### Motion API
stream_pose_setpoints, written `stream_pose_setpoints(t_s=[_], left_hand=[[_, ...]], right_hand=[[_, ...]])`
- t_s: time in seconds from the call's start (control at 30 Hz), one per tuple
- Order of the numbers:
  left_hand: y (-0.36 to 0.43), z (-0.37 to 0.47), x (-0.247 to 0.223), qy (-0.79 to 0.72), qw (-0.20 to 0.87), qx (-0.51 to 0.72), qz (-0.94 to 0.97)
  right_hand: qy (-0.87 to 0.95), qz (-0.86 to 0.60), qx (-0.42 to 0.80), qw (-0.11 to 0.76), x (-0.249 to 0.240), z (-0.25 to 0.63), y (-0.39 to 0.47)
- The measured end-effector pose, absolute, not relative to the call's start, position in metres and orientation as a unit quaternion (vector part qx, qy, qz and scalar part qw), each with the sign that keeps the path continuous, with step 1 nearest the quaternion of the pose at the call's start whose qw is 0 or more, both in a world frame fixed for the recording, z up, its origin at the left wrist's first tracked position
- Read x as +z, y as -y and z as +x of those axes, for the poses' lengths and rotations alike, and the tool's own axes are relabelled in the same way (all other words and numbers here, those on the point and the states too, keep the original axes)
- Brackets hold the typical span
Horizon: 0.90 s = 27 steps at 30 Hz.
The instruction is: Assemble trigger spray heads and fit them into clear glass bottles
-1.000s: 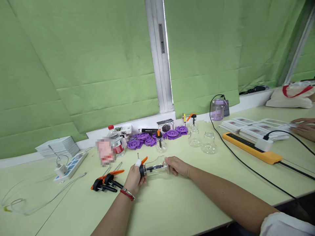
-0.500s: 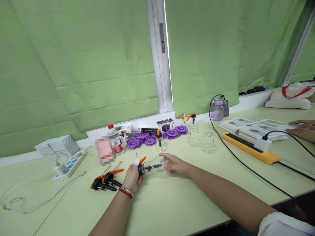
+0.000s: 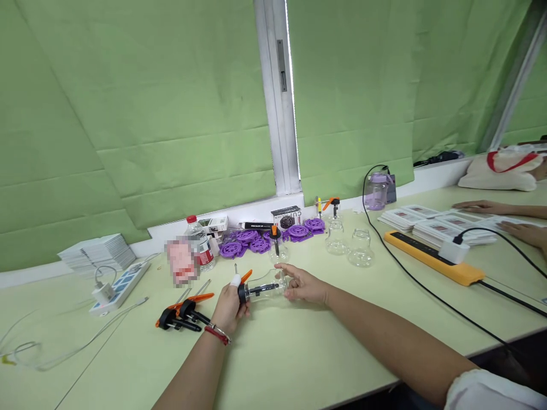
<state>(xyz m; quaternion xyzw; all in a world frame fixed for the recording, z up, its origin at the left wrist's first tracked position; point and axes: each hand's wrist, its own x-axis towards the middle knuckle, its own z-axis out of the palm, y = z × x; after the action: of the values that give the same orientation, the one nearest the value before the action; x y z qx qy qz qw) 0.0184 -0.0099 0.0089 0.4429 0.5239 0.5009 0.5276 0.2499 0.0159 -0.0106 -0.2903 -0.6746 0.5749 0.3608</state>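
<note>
My left hand [image 3: 229,303] is closed around the black pump top [image 3: 243,293] with an orange lever, a white covering on its thumb. The pump's black tube lies inside a clear bottle [image 3: 265,280] held on its side. My right hand [image 3: 305,283] grips the bottle's base, fingers curved around it. Left of my hands, two loose black-and-orange pump tops [image 3: 188,312] lie on the table. Farther back stands a clear bottle with a pump top [image 3: 277,249] fitted. Two clear bottles without tops [image 3: 361,250] are to its right.
Purple plastic discs [image 3: 248,238], a red-capped drink bottle [image 3: 200,245] and small boxes line the back. A white power strip [image 3: 122,287] lies left; an orange power strip [image 3: 431,256] with a black cable lies right. Another person's hands [image 3: 481,206] rest by printed sheets [image 3: 453,230].
The other person's hand has reached farther left over the sheets at the right. My two hands keep nearly the same hold on the bottle and its pump top.
</note>
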Motion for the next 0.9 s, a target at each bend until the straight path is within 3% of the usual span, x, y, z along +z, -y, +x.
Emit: stream_pose_setpoints(t_s=[0.9], left_hand=[[0.0167, 0.027, 0.0162, -0.541, 0.457, 0.474, 0.524]], right_hand=[[0.6, -0.321, 0.654, 0.329, -0.0089, 0.2474, -0.0138]])
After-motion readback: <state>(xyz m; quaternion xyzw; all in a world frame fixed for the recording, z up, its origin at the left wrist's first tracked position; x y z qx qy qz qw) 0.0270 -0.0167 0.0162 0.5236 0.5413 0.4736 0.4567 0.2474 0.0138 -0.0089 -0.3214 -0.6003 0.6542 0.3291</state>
